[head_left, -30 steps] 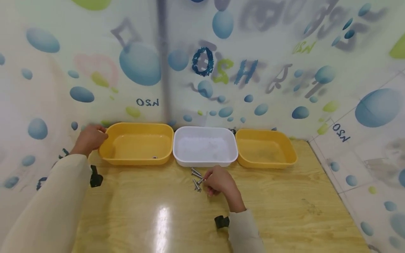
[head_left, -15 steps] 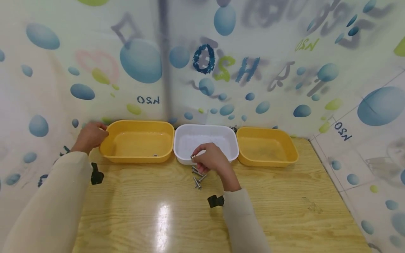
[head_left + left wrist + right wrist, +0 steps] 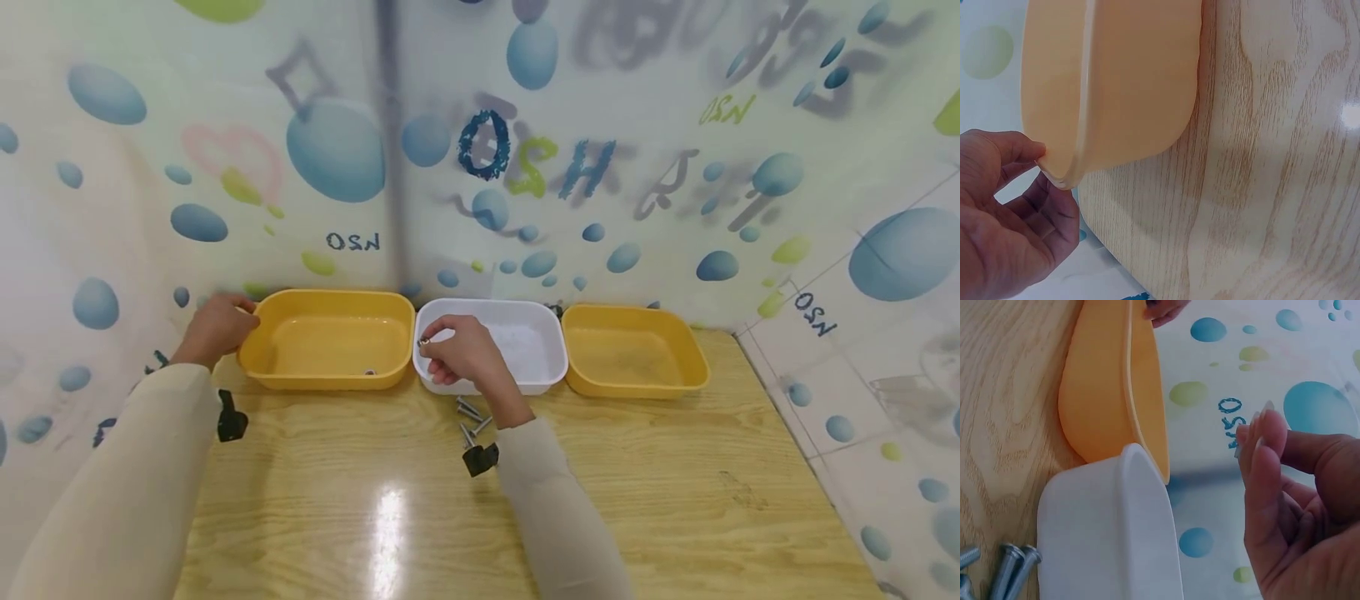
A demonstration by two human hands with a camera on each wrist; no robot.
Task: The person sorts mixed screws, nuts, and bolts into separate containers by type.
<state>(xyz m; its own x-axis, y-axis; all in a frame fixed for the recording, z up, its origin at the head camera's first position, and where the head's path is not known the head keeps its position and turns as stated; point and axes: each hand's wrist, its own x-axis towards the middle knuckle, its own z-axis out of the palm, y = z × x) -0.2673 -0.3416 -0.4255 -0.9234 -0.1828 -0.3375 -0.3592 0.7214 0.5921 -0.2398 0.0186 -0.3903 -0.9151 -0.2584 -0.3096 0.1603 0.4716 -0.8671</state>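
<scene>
My left hand (image 3: 217,329) pinches the left rim of the larger yellow tray (image 3: 258,379), thumb and fingers on either side of the edge in the left wrist view. One small nut (image 3: 370,372) lies on that tray's floor. My right hand (image 3: 467,350) is over the left part of the white tray (image 3: 536,342), its thumb and fingertips pinching a small shiny metal piece (image 3: 424,340) that looks like a nut. In the right wrist view the fingers mostly hide it. Several bolts (image 3: 467,408) lie on the table in front of the white tray, partly behind the right wrist strap.
A second yellow tray (image 3: 637,387) stands to the right of the white one. All three trays form a row along the patterned wall (image 3: 637,192) at the back of the wooden table (image 3: 315,483). Dark wrist-camera mounts (image 3: 480,459) stick out beside both wrists.
My right hand has risen from beside the bolts and travelled leftward over the white tray, carrying the small metal piece. My left hand keeps its hold on the yellow tray's rim.
</scene>
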